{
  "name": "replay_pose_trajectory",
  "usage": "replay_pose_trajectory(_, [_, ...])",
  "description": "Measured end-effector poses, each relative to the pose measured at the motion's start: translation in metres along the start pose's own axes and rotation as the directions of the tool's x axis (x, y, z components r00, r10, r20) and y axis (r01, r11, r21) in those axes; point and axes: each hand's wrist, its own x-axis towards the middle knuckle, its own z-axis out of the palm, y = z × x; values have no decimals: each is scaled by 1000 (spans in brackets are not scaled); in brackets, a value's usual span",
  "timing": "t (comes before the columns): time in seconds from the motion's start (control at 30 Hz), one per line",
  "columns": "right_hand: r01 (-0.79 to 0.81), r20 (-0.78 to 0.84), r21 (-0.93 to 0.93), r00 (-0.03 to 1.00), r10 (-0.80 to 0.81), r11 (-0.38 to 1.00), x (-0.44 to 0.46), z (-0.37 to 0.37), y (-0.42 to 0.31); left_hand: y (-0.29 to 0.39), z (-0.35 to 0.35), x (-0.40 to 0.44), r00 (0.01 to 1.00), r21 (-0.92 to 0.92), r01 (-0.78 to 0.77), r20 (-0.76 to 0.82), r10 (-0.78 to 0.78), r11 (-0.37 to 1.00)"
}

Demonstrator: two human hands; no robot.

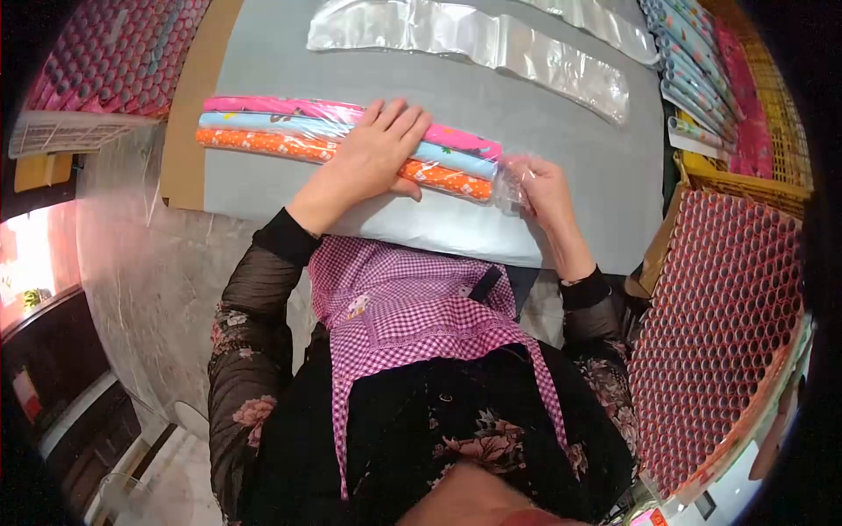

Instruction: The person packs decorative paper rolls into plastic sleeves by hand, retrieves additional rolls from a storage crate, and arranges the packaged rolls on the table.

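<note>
Three long fabric-patterned rolls lie side by side on the grey table [438,96], inside a clear plastic sleeve: a pink roll [254,106], a light blue roll [254,122] and an orange roll [254,140]. My left hand [377,153] rests flat across the middle of the rolls, fingers extended over them and the thumb below the orange one. At the right end of the rolls, my right hand [542,186] is closed on the loose, crinkled end of the plastic sleeve [509,186].
Flat clear plastic sleeves [474,37] lie along the table's far side. Bundled rolls [697,79] and a yellow basket [781,114] stand at the right, above a big stack of red-pink rolls [719,324]. Another roll stack [114,57] is at the upper left.
</note>
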Motion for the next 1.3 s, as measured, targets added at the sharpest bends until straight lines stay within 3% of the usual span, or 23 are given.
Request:
replay_pose_trajectory(0.13, [-103,13,85,995,102,991,0,3,-4,-1,3,-1,1000,8,2,-11,-2,1000])
replay_pose_trajectory(0.37, [-104,-15,2,995,104,995,11,4,0,-2,2,-4,999,22,-13,-52,14,1000])
replay_pose_trajectory(0.43, [-124,8,-144,992,126,982,14,-3,6,-1,3,-3,998,42,-14,-55,17,999])
replay_pose_trajectory(0.6, [-162,-5,-177,986,164,971,5,-11,6,-1,5,-2,999,16,0,-38,1,1000])
replay_pose_trajectory(0.63, [-7,18,-179,1000,10,984,9,-11,19,-1,4,-2,999,11,-9,-38,10,1000])
replay_pose_trajectory(0.7, [149,37,-181,989,-145,972,7,-13,22,-1,4,-2,1000,1,-5,-25,5,1000])
replay_pose_trajectory(0.77, [55,90,-310,996,-28,949,-7,-8,11,-1,3,-2,1000,0,-9,-29,9,1000])
replay_pose_trajectory(0.8, [274,89,-579,957,-275,767,-8,-8,11,-1,3,-1,1000,5,-1,-23,1,1000])
replay_pose_trajectory(0.83, [274,88,-579,957,-275,768,-11,-7,7,0,3,-2,1000,9,7,-16,-7,1000])
replay_pose_trajectory(0.9, [192,57,-815,965,-254,547,-18,-3,-5,0,2,-2,1000,5,7,-13,-6,1000])
replay_pose_trajectory(0.93, [194,44,-741,969,-242,642,-17,-6,2,0,1,-1,1000,3,7,-12,-7,1000])
replay_pose_trajectory(1.07, [225,19,-772,943,-333,594,-18,-10,5,-1,1,0,1000,15,12,4,-12,1000])
replay_pose_trajectory(1.1, [109,-51,-556,985,-164,824,-18,-11,3,0,1,0,1000,16,14,10,-14,1000])
replay_pose_trajectory(1.13, [-40,-68,-285,997,22,958,-19,-12,2,0,0,0,1000,16,16,15,-16,1000])
replay_pose_trajectory(1.17, [-41,-70,-283,997,22,958,-20,-13,5,0,0,0,1000,16,13,16,-14,1000])
replay_pose_trajectory(1.23, [97,-99,-44,990,-101,994,-23,-16,11,-1,2,-1,1000,17,3,2,-3,1000])
replay_pose_trajectory(1.3, [76,-124,-30,989,-80,997,-28,-20,12,-1,1,-1,1000,12,-4,-6,4,1000])
